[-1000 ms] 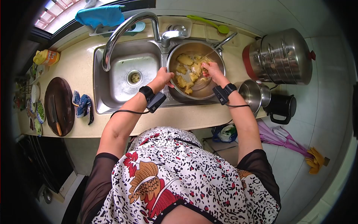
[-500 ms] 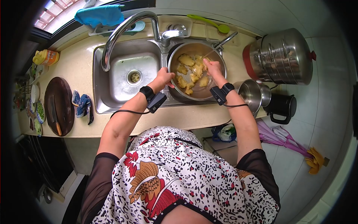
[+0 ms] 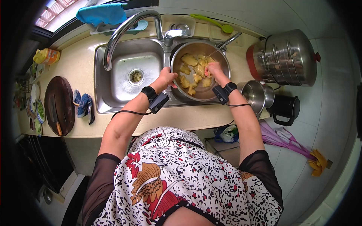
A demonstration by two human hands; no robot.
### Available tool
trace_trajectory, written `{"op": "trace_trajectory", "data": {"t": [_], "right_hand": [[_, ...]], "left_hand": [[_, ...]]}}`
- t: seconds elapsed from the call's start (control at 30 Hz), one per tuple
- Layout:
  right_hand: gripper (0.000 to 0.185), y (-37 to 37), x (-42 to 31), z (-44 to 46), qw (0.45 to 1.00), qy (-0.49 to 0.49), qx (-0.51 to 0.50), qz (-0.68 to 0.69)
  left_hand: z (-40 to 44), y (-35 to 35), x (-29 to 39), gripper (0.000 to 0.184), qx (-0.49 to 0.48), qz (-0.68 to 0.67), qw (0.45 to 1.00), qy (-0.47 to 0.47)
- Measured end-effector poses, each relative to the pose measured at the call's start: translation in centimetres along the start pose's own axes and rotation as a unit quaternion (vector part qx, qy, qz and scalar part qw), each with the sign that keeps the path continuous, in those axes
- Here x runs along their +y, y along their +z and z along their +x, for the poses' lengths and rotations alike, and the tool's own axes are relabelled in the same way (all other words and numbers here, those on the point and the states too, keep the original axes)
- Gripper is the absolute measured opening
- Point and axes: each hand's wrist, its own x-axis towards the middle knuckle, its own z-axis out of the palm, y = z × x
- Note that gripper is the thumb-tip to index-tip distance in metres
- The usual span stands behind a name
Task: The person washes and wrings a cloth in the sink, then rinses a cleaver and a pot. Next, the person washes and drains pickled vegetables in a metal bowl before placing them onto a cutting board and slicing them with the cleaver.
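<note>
We see yellowish food pieces (image 3: 189,59), a lime-green brush (image 3: 226,28) far right, a turquoise cloth (image 3: 102,14) far left, our white top (image 3: 217,177) speckled black and red.

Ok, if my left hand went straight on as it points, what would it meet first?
The metal pot, most likely: your left hand appears to grip it, though depth is unclear.

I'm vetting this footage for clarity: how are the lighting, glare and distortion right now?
Head view: strong distortion bows the counter, with corners falling to black; head view: the window looks nearly washed out, and highlights glint on the tap; head view: the left hand and right hand at the pot are well lit, the dishes at far left dimmer.
</note>
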Motion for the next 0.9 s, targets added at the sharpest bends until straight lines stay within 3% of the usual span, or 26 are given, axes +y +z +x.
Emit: {"op": "trace_trajectory", "data": {"t": [0.17, 0.27, 0.37, 0.57, 0.9], "right_hand": [[0.015, 0.6, 0.7, -0.2, 0.996, 0.005, 0.041, 0.079], [0.016, -0.8, 0.6, 0.2, 0.994, -0.028, -0.095, 0.047], [0.016, -0.7, -0.9, -1.1, 0.993, 0.025, -0.102, 0.056], [0.017, -0.5, -0.1, -0.7, 0.993, 0.024, -0.113, 0.001], [0.013, -0.5, 2.0, 1.2, 0.999, 0.045, 0.028, -0.003]], "left_hand": [[0.0, 0.0, -0.1, 0.029, -0.005, 0.013, 1.0, 0.007], [-0.3, 0.0, 0.2, 0.029, -0.002, 0.013, 1.0, 0.01], [-0.6, 0.2, 0.5, 0.029, -0.001, 0.008, 1.0, 0.009], [0.0, 0.2, -0.3, 0.029, 0.003, 0.012, 1.0, -0.002], [0.0, 1.0, -1.2, 0.025, 0.005, -0.035, 0.999, -0.036]]}}
